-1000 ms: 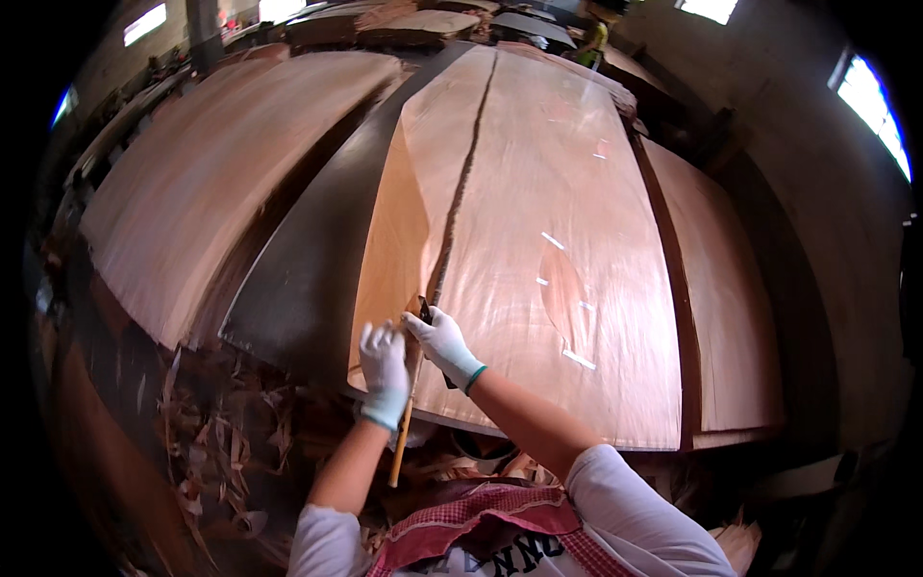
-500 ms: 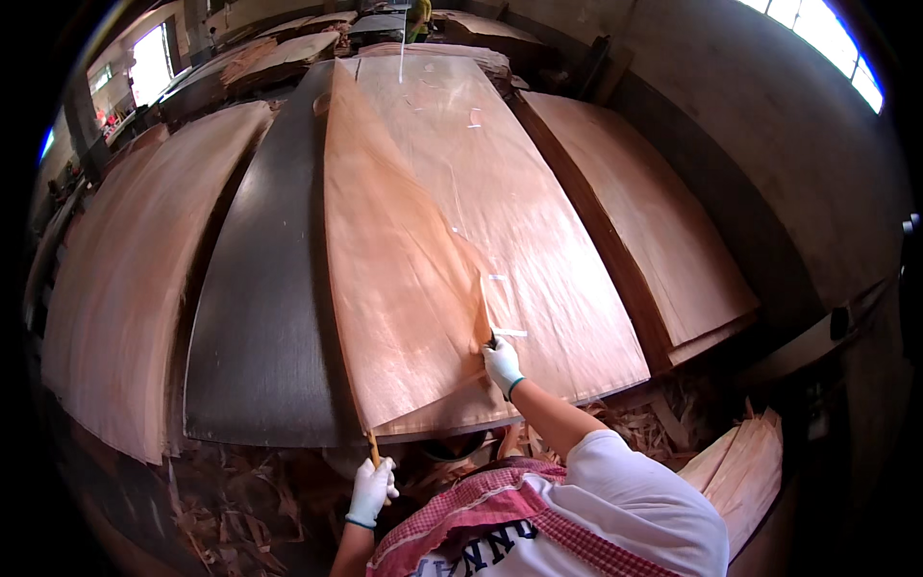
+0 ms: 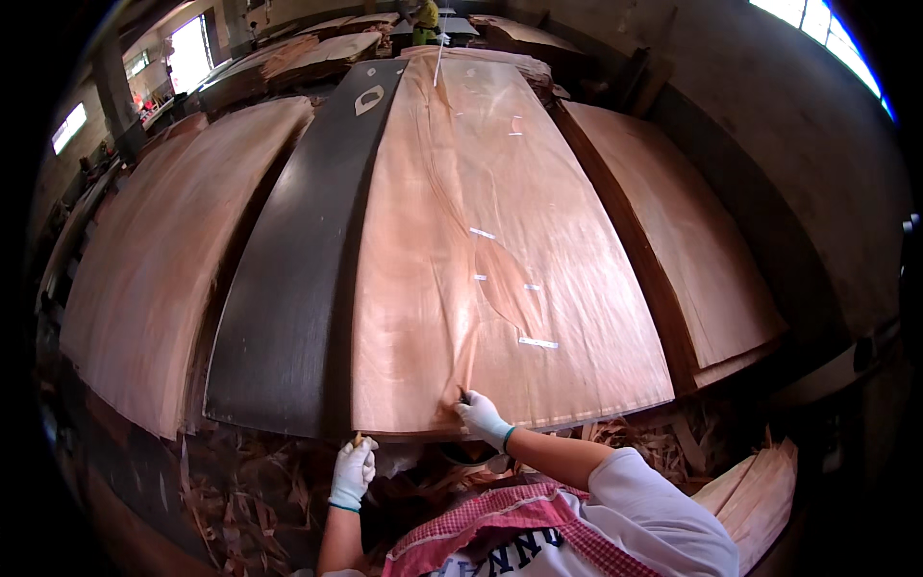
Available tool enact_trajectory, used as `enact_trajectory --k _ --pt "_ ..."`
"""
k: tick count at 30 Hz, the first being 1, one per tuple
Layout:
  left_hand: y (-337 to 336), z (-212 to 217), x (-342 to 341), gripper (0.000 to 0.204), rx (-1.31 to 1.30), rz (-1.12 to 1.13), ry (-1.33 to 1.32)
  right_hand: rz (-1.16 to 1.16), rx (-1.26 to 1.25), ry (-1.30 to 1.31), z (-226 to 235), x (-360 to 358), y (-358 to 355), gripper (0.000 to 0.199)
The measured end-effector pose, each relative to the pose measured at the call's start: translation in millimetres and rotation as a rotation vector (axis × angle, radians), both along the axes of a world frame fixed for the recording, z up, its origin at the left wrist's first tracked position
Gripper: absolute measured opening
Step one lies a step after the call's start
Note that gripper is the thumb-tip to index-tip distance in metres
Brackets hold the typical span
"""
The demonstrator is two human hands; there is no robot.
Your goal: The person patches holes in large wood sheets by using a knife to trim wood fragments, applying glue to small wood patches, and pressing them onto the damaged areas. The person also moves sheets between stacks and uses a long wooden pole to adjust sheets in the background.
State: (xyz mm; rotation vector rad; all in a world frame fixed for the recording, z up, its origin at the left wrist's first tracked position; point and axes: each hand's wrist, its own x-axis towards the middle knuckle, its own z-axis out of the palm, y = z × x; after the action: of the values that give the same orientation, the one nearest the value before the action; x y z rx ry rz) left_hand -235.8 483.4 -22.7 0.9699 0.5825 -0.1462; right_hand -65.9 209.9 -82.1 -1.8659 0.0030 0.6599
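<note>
A large thin sheet of reddish wood veneer [image 3: 409,279] lies over a wide stack of veneer, with a raised, wrinkled fold running along its length. My right hand [image 3: 484,420], in a white glove, is closed on a small dark tool [image 3: 464,396] whose kind I cannot make out. It rests on the fold by the near edge. My left hand [image 3: 354,471], also gloved, is closed around a thin yellowish stick [image 3: 360,439] at the sheet's near left corner. White tape pieces [image 3: 538,343] mark the veneer around a leaf-shaped darker patch [image 3: 505,288].
A dark smooth board [image 3: 288,250] runs along the sheet's left side. Veneer stacks stand left [image 3: 183,260] and right [image 3: 673,231]. Torn veneer scraps [image 3: 255,490] litter the floor. Another person [image 3: 424,21] stands at the far end.
The near part of the loose sheet has come down flatter, uncovering the leaf-shaped patch. My right hand moved left and nearer with the fold; my left hand shifted slightly left and up toward the corner.
</note>
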Motion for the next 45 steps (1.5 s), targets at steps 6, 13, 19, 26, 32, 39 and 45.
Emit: enact_trajectory --k 6,13,19,26,32,39,45 --pt "-60.6 62.7 10.9 0.022 0.441 0.012 0.087 0.279 -0.195 -0.065 118.9 24.3 -24.6 0.067" --pt "-261.6 16.3 23.4 0.028 0.919 -0.082 -0.157 -0.133 -0.117 -0.321 124.3 -6.5 -37.7 0.042" --pt "-423.7 43.6 61.0 0.068 0.739 -0.545 -0.487 -0.397 0.262 -0.348 94.3 49.0 -234.6 0.021" --pt "-547.3 54.4 92.1 0.059 0.027 -0.515 -0.279 -0.393 0.257 -0.489 196.1 157.9 -557.6 0.022" --pt "-581.1 -19.9 88.3 0.059 -0.455 -0.26 -0.166 -0.438 -0.021 -0.372 208.3 182.0 -798.3 0.023" --pt "-711.1 -37.4 188.7 0.099 -0.606 0.018 -0.281 -0.497 0.006 -0.369 219.8 222.9 -965.3 0.029" --pt "-832.4 -40.7 307.6 0.065 -0.648 0.458 -0.341 -0.566 -0.096 -0.41 241.7 264.1 -1137.5 0.028"
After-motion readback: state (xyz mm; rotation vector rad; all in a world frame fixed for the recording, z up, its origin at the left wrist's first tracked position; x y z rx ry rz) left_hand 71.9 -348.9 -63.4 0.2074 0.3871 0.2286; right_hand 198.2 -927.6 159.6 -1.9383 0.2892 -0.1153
